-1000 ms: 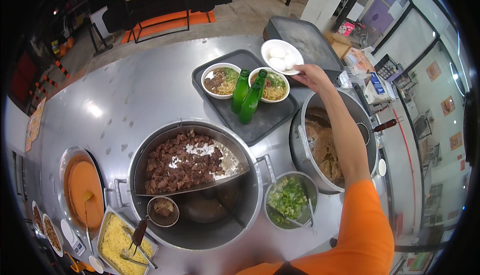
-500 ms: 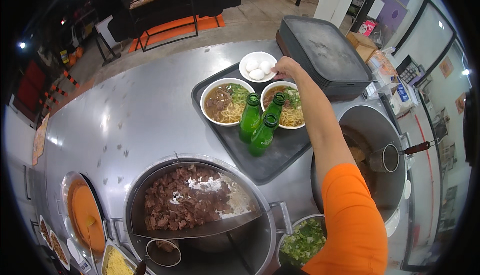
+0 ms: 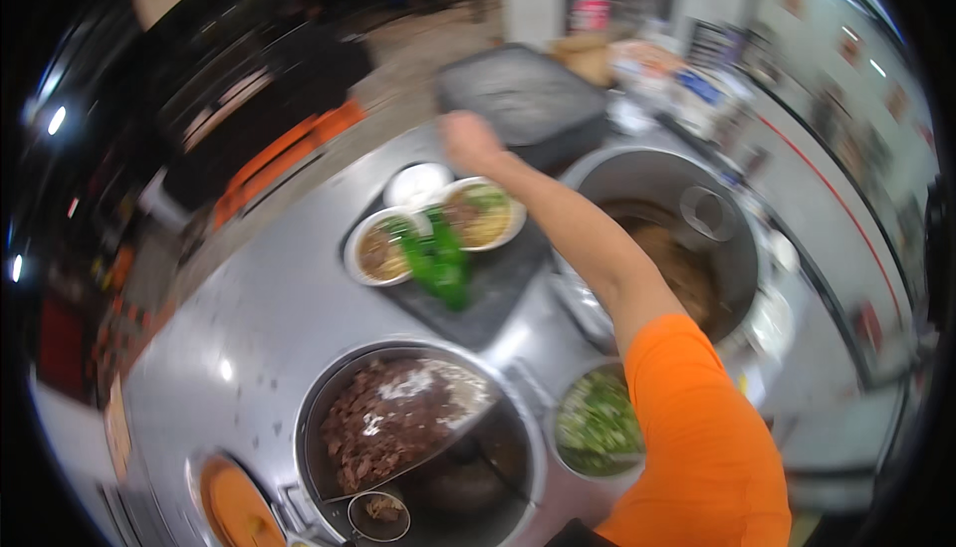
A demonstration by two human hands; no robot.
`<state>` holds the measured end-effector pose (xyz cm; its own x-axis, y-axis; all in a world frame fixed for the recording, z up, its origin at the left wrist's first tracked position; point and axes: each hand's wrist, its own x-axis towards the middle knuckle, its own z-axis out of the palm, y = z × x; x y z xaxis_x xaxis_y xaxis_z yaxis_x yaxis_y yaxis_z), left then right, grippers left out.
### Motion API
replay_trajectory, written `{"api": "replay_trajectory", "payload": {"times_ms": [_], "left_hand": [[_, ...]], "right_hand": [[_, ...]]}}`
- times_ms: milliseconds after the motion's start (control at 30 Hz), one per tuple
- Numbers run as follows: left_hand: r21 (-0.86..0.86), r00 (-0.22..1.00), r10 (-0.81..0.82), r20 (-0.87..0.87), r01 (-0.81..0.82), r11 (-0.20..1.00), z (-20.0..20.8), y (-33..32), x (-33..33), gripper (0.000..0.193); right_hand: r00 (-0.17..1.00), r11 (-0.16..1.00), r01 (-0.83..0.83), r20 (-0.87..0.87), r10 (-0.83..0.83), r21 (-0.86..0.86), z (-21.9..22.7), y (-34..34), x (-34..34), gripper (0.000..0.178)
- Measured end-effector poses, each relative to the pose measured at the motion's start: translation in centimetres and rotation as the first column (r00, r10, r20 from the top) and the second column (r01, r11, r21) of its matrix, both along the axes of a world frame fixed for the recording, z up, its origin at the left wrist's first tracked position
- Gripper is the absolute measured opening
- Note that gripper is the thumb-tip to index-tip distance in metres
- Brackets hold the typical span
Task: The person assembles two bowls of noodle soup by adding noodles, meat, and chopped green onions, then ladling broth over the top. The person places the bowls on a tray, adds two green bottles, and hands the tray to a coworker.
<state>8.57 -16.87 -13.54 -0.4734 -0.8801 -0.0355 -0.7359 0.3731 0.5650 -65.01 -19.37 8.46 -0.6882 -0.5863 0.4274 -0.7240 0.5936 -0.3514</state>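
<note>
My right hand [image 3: 470, 144] reaches out from an orange sleeve and hovers over the far edge of the serving tray [image 3: 513, 273], by the near left corner of a stack of dark trays [image 3: 523, 99]. Motion smears its fingers, and I see nothing plainly held. Just left of it is a small white bowl of eggs [image 3: 418, 185], blurred. Two noodle soup bowls, the left bowl [image 3: 382, 246] and the right bowl [image 3: 482, 215], stand nearer on the serving tray, with several green glass bottles [image 3: 445, 270] in front. My left hand is out of view.
A large pot of chopped meat [image 3: 388, 418] with a small strainer [image 3: 378, 517] stands near. Chopped green onions [image 3: 597, 423] fill a bowl to its right. Beyond is a broth pot [image 3: 617, 174] with another strainer [image 3: 707, 214]. An orange sauce pan [image 3: 234, 502] sits lower left.
My right hand has come away from the rim of the egg bowl, which stays on the tray. The view has swung right, so the tray and pots appear shifted and blurred.
</note>
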Motion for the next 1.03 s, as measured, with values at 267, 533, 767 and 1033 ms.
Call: {"api": "replay_trajectory", "payload": {"times_ms": [267, 533, 767, 1033], "left_hand": [[-0.142, 0.858, -0.491, -0.154, 0.472, 0.870, -1.2, 10.5, -7.8, 0.027], [0.194, 0.383, -0.920, -0.077, 0.911, 0.363, -6.6, 39.6, -13.8, 0.027], [0.492, 0.027, -0.999, -0.018, 0.871, 0.014, -16.2, 76.7, -12.6, 0.027], [0.303, -0.607, -0.623, -0.494, 0.552, -0.777, -11.4, 138.6, -7.8, 0.030]], "right_hand": [[0.701, 0.734, -0.612, 0.227, 0.676, -0.296, 23.9, 43.4, 32.5, 0.032], [0.565, -0.247, 0.619, 0.204, 0.800, -0.746, -8.4, 86.5, 54.5, 0.038], [0.120, 0.579, 0.775, 0.840, -0.529, 0.253, -39.8, 120.5, 88.1, 0.054], [-0.757, -0.698, 0.639, -0.102, -0.646, -0.324, -25.0, 171.5, 114.0, 0.046]]}}
